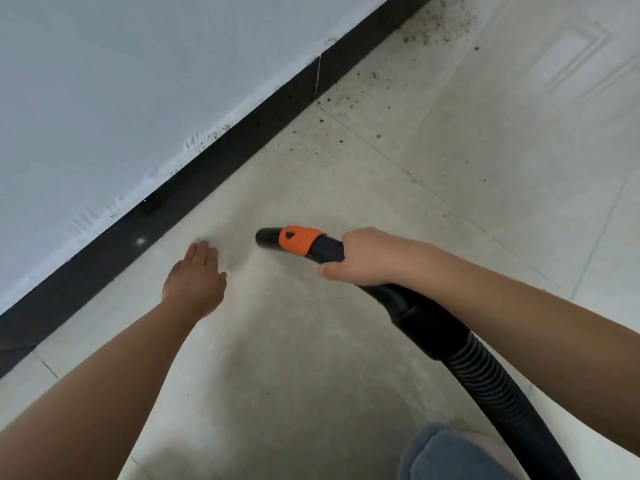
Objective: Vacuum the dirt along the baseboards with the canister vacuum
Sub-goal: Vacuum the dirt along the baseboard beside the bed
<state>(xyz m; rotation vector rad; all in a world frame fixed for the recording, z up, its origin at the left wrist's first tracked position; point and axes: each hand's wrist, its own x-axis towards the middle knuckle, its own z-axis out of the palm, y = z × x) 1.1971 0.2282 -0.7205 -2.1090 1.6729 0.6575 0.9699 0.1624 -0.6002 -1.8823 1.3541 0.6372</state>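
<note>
Two hands work low over the floor (346, 341): nearest, the ribbed hose (491, 386) runs up to the curved handle, which the right hand (367, 258) grasps so the open nozzle (268, 237) points toward the baseboard (194, 188). The left hand (195, 278) reaches out with fingers extended and released, holding nothing, probably for balance. Farther along, the dirt (346, 98) lies well beyond the nozzle, scattered beside the baseboard.

Open floor (433, 174) ahead toward dirt (346, 102); baseboard (207, 174) and wall (121, 81) block left side.
</note>
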